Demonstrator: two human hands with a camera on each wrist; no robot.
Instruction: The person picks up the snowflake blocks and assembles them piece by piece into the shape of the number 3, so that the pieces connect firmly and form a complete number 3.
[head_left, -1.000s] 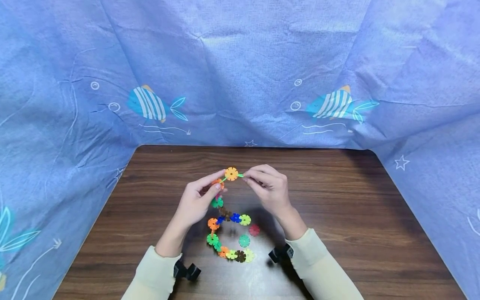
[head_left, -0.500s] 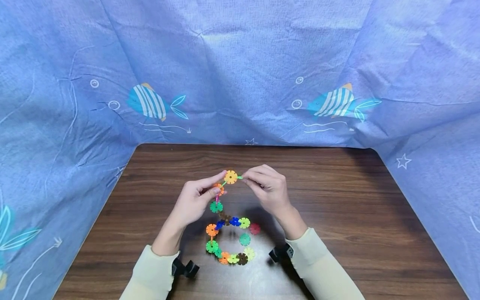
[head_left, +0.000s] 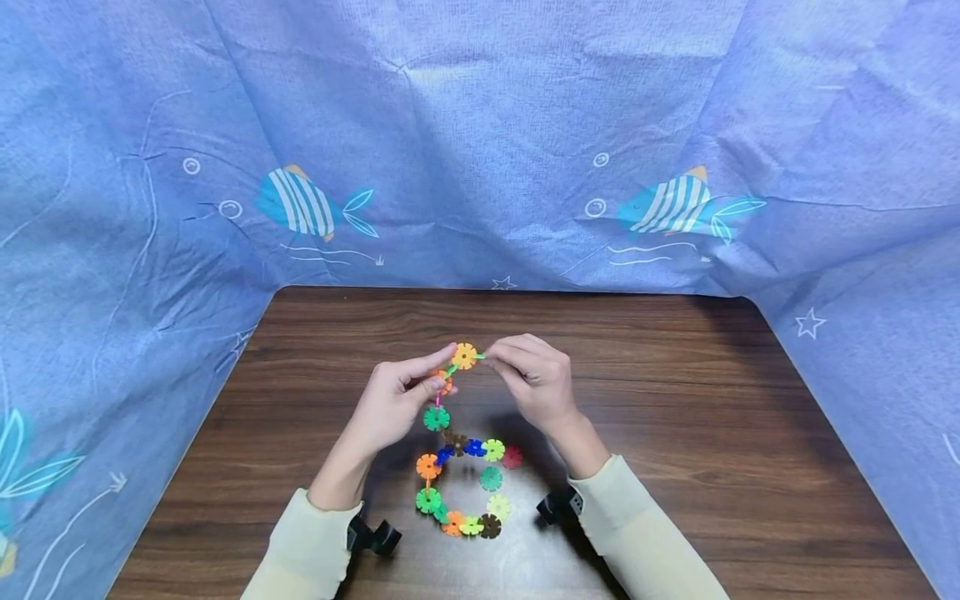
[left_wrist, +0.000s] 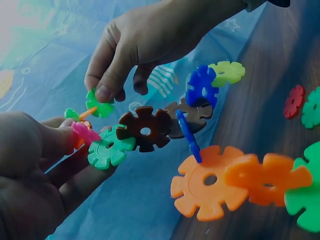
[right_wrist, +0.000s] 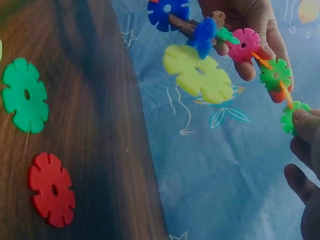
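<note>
Notched flower-shaped plastic discs are joined into a chain held up by both hands. My left hand (head_left: 390,404) pinches the chain near its upper end, thumb by the pink disc (left_wrist: 85,132). My right hand (head_left: 536,379) pinches the green disc (right_wrist: 288,120) at the tip, seen edge-on from the head. Between the hands is a yellow-orange disc (head_left: 465,356). Below the left hand come a green disc (head_left: 437,418) and brown discs (left_wrist: 145,130). There the chain branches: a short arm ends in a yellow-green disc (head_left: 492,450), and a longer curve ends in a dark brown disc (head_left: 490,526).
Loose on the wooden table (head_left: 675,433) lie a red disc (head_left: 512,457), a green disc (head_left: 491,477) and a pale yellow disc (head_left: 498,505). A blue fish-print cloth (head_left: 480,150) rises behind the table and along both sides. Black wrist cameras overhang the table by the sleeves.
The chain has shifted slightly toward the near side, its lower curve moving most, so the brown end disc now appears below the pale yellow one. Both hands keep their pinches.
</note>
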